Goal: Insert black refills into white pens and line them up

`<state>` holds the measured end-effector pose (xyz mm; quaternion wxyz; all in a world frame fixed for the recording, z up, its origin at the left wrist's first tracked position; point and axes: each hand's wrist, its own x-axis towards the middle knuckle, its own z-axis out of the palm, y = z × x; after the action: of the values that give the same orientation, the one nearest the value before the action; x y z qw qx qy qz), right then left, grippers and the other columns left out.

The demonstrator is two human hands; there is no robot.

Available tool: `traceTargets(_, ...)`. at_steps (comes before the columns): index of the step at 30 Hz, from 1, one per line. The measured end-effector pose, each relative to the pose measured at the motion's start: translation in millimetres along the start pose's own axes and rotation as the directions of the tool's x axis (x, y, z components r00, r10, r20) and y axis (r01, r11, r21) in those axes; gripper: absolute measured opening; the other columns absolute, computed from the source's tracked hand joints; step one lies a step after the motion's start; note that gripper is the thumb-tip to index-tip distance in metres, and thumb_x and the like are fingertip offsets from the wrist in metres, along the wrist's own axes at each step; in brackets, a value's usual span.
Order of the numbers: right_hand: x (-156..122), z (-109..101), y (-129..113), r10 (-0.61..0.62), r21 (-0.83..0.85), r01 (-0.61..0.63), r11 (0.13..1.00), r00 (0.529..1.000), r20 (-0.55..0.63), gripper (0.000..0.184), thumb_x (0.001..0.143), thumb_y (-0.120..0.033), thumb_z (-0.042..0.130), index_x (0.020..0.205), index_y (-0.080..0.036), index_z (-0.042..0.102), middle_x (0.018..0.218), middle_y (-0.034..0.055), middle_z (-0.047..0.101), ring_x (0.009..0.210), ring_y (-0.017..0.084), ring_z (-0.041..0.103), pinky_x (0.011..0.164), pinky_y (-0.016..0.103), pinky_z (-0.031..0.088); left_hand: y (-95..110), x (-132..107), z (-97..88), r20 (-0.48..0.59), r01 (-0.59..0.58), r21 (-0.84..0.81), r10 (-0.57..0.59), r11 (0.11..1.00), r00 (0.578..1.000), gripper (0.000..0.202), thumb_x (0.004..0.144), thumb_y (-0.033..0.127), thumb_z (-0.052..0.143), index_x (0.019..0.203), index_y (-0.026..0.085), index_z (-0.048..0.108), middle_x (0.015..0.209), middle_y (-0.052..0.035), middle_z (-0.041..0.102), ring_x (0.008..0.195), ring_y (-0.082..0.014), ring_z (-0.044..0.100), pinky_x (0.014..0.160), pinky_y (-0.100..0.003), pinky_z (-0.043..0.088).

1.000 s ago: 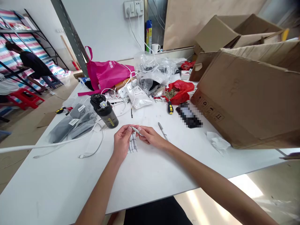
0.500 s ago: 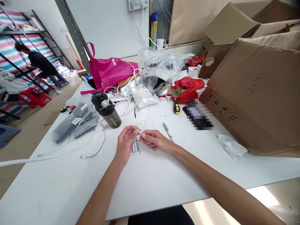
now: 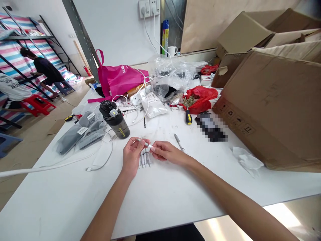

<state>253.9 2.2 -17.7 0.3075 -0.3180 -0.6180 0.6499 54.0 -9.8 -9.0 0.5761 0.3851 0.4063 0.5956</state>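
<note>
Both hands meet over the middle of the white table. My left hand and my right hand pinch the two ends of one small white pen-like piece between thumb and fingers. Just below it, several similar white pieces lie side by side on the table, partly hidden by my left hand. A grey pen lies to the right of my right hand.
A black bottle stands behind my left hand, with grey pouches and white cables to its left. A large cardboard box fills the right side. A pink bag, plastic bags, a screwdriver and crumpled paper lie around. People are at the far left.
The hands have stayed together on the white piece, which now sits slightly lower and more level. The camera view has shifted a little.
</note>
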Motion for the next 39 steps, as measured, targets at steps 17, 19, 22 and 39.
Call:
traceTargets(17,-3.3,-0.7,5.2,-0.228,-0.463,0.126,0.877,0.959,-0.17,0.025,0.112,-0.048,0.06,0.107,-0.024,0.056,0.09,-0.0005,0.07,0.078,0.018,0.06,0.076,0.031,0.042,-8.0,2.1,-5.0,-0.144,-0.008,0.165,0.032,0.986,0.989,0.049,0.072,0.056,0.105,0.086,0.018,0.078,0.09,-0.0062,0.081,0.078,-0.0153,0.068,0.078,-0.029,0.055)
traceTargets(19,-3.7,-1.9,4.3,-0.243,-0.503,0.124,0.855,0.953,-0.178,0.029,0.114,-0.052,0.057,0.112,-0.023,0.062,0.093,0.0005,0.07,0.077,0.017,0.057,0.075,0.031,0.041,-7.0,1.5,-4.5,-0.12,-0.004,0.158,0.023,0.987,0.993,0.049,0.074,0.055,0.105,0.086,0.018,0.076,0.094,-0.007,0.083,0.079,-0.0159,0.07,0.079,-0.03,0.056)
traceTargets(22,-3.4,-4.4,2.4,-0.262,-0.527,0.14,0.838,0.951,-0.163,0.042,0.118,-0.056,0.046,0.106,-0.022,0.068,0.091,0.0014,0.067,0.078,0.017,0.055,0.077,0.032,0.041,-3.9,0.7,-4.4,-0.028,0.001,0.142,0.003,0.99,1.0,0.047,0.078,0.052,0.104,0.101,0.02,0.078,0.111,-0.0109,0.086,0.098,-0.0215,0.078,0.091,-0.034,0.06)
traceTargets(39,-5.2,-14.4,1.8,-0.289,-0.687,0.064,0.724,0.932,-0.217,0.026,0.116,-0.048,0.054,0.123,-0.025,0.062,0.097,0.0024,0.074,0.076,0.018,0.059,0.075,0.029,0.039,5.0,5.8,-5.5,-0.066,0.014,0.082,-0.008,0.997,0.998,0.052,0.08,0.056,0.102,0.102,0.02,0.072,0.108,-0.0125,0.087,0.098,-0.0252,0.083,0.089,-0.036,0.062)
